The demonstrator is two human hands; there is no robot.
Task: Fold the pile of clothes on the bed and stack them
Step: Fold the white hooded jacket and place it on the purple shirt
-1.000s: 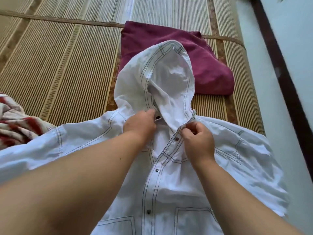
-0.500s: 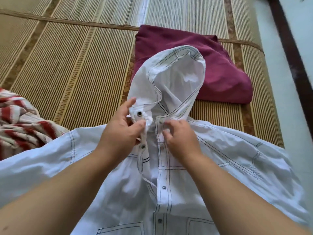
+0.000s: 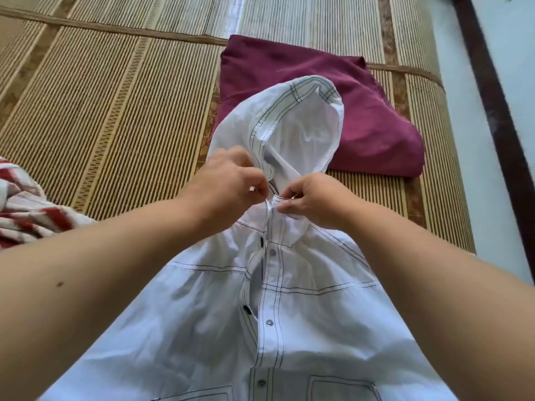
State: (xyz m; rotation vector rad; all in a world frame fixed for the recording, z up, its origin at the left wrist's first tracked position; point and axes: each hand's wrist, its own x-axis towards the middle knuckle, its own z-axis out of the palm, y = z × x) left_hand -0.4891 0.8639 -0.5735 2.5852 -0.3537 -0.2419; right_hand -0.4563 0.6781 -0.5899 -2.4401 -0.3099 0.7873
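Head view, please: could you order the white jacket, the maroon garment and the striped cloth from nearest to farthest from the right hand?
1. The white jacket: pinched at its collar by the right hand.
2. The maroon garment: folded just beyond the hand, up and to the right.
3. The striped cloth: far off at the left edge.

the white jacket point(image 3: 304, 328) runs off the bottom edge, its sleeves hidden under the forearms point(image 3: 115, 270). the striped cloth point(image 3: 26, 215) is cut by the left edge. the hood point(image 3: 289, 123) covers part of the maroon garment point(image 3: 376, 125).
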